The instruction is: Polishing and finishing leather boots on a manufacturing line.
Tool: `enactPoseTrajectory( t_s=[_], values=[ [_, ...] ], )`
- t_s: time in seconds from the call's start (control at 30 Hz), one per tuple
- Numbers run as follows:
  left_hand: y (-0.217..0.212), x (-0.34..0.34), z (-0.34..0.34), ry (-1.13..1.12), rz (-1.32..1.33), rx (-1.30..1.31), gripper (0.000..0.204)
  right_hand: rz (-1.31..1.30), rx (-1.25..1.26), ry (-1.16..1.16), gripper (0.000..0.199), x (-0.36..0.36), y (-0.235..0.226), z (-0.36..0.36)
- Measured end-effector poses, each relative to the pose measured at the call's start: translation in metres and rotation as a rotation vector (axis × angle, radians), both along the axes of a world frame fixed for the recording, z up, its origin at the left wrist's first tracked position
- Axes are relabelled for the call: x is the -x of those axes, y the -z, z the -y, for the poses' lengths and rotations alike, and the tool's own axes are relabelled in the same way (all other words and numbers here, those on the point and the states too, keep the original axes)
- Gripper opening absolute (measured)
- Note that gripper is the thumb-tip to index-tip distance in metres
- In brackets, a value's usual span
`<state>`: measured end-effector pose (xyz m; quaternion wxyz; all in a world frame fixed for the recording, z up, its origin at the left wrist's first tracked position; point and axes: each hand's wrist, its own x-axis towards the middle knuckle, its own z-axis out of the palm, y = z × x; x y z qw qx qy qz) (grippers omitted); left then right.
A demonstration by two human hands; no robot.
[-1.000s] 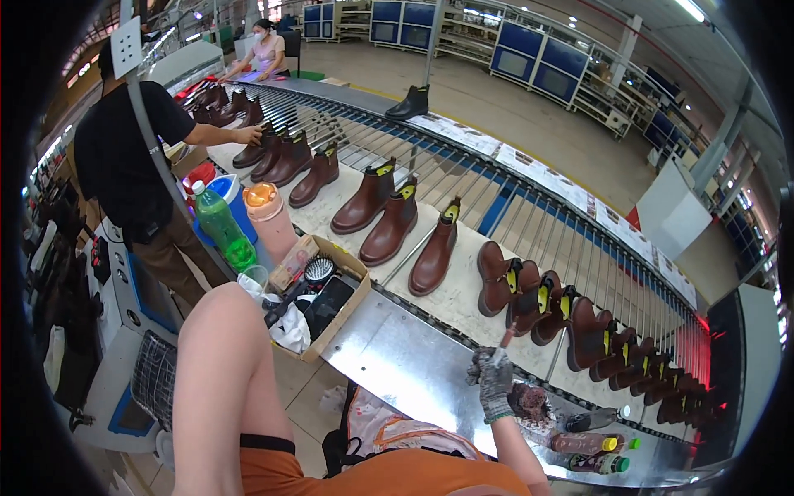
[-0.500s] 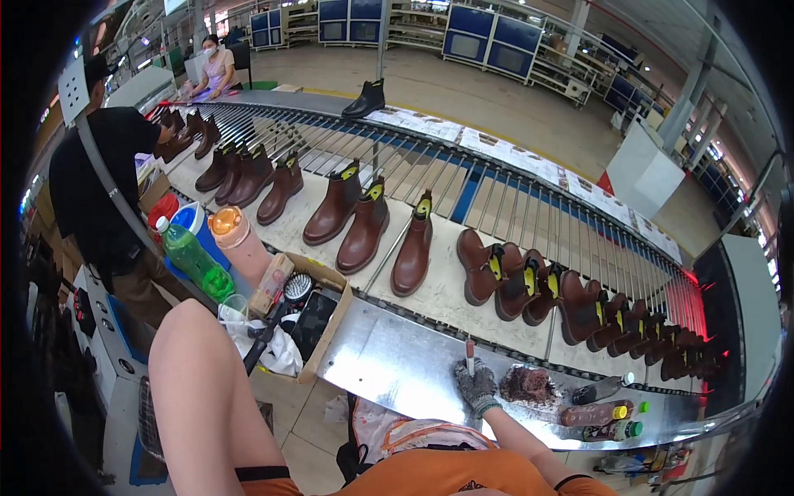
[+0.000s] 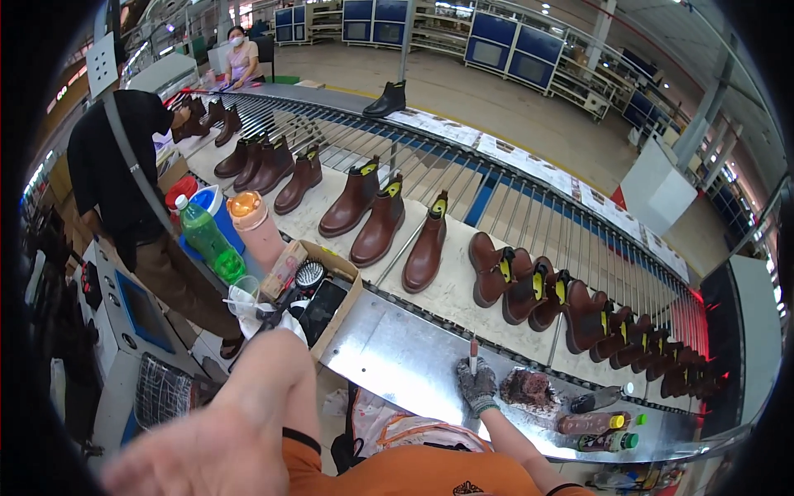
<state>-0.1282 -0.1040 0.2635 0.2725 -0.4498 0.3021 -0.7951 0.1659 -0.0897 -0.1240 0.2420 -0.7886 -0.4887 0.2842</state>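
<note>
1. Your right hand (image 3: 477, 385), in a grey work glove, has its grip clamped on a slim pen-like tool (image 3: 473, 355) that stands upright, its tip pointing to 12 o'clock.
2. Your left hand (image 3: 207, 446) is raised close to the camera at 7 o'clock, blurred, fingers spread apart and holding nothing.
3. The tool is over the steel worktop (image 3: 397, 364), with a dark brown wad of cloth (image 3: 529, 387) just beside your right hand at 3 o'clock.
4. Beyond it, at 12 to 2 o'clock, brown ankle boots (image 3: 426, 248) stand in a row on the conveyor (image 3: 463, 289); the nearest is apart from your tool, not touched.
5. By my reading, the tool is picked up but not yet put to any boot, so the work on the boots near you is still ahead.
6. At 10 o'clock a cardboard box (image 3: 335, 310) holds a brush; bottles (image 3: 591, 423) lie at 4 o'clock. Another person in black (image 3: 116, 182) works further up the line.
</note>
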Motion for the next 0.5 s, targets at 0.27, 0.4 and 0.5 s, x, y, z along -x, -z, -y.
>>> enactPoseTrajectory(
  t_s=[0.27, 0.4, 0.5],
  values=[
    [0.178, -0.076, -0.143, 0.124, -0.006, 1.554, 0.06, 0.011, -0.017, 0.032, 0.031, 0.001, 0.012, 0.001],
    [0.311, -0.119, -0.16, -0.214, -0.356, 2.121, 0.065, 0.067, -0.072, 0.016, 0.031, 0.001, 0.011, 0.003],
    [0.372, -0.144, -0.131, -0.552, -0.704, 2.134, 0.069, 0.086, -0.075, 0.024, 0.032, 0.004, 0.01, 0.002]
  ],
)
